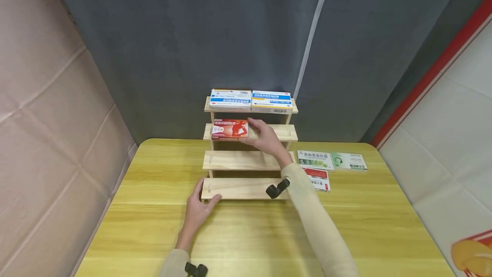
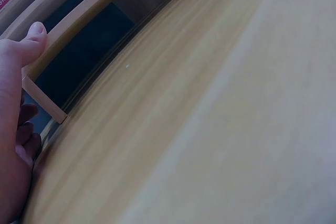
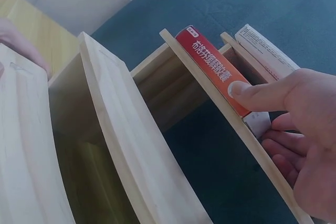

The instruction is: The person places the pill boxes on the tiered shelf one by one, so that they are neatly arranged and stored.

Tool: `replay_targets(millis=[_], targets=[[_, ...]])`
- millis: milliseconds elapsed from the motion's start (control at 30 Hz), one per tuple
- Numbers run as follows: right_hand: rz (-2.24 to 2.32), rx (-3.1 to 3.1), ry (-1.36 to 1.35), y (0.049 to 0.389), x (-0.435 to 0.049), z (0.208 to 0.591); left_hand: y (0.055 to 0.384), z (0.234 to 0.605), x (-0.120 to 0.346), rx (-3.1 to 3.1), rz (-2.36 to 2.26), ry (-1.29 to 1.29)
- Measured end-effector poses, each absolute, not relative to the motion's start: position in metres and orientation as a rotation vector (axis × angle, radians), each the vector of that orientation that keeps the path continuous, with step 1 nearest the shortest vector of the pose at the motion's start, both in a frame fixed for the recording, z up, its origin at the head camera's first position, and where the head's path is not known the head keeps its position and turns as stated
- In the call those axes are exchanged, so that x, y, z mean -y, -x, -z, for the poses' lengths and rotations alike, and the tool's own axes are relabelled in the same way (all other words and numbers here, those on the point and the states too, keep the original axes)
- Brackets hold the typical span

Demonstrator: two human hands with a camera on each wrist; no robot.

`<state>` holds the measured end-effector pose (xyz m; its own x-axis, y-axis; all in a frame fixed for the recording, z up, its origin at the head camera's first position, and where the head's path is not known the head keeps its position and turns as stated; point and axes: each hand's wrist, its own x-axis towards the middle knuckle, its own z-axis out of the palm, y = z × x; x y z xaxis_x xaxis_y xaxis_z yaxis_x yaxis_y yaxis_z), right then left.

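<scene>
A stepped wooden display rack (image 1: 242, 160) with tiered shelves stands on the table. On its second shelf from the top, toward the left end, lies a red medicine box (image 1: 229, 129). My right hand (image 1: 267, 139) holds this box at its right end; in the right wrist view the thumb (image 3: 247, 92) presses its front face and the fingers are behind. My left hand (image 1: 197, 208) grips the left end of the lowest shelf, thumb at the front edge and fingers along the side. Two blue-and-white medicine boxes (image 1: 230, 99) lie side by side on the top shelf.
To the right of the rack, a green-and-white box (image 1: 315, 160), a pale green box (image 1: 349, 161) and a red-and-white box (image 1: 318, 179) lie on the wooden table (image 1: 153, 225). A dark grey curtain (image 1: 184, 42) hangs right behind the rack.
</scene>
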<state>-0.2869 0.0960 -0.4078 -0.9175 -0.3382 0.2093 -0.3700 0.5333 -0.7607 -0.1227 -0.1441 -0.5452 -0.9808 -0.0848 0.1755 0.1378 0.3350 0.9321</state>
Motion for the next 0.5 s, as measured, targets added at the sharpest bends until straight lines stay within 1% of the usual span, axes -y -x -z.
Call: replay_targets(millis=[267,500], targets=[[-1.335,2.726,-0.604,0.285,-0.094,0.409,0.125,0.552,0.144,2.41,1.701,0.024],[-1.423,2.735,-0.571,0.276,-0.103,0.405,0.126,0.554,0.144,2.415,1.68,0.024]])
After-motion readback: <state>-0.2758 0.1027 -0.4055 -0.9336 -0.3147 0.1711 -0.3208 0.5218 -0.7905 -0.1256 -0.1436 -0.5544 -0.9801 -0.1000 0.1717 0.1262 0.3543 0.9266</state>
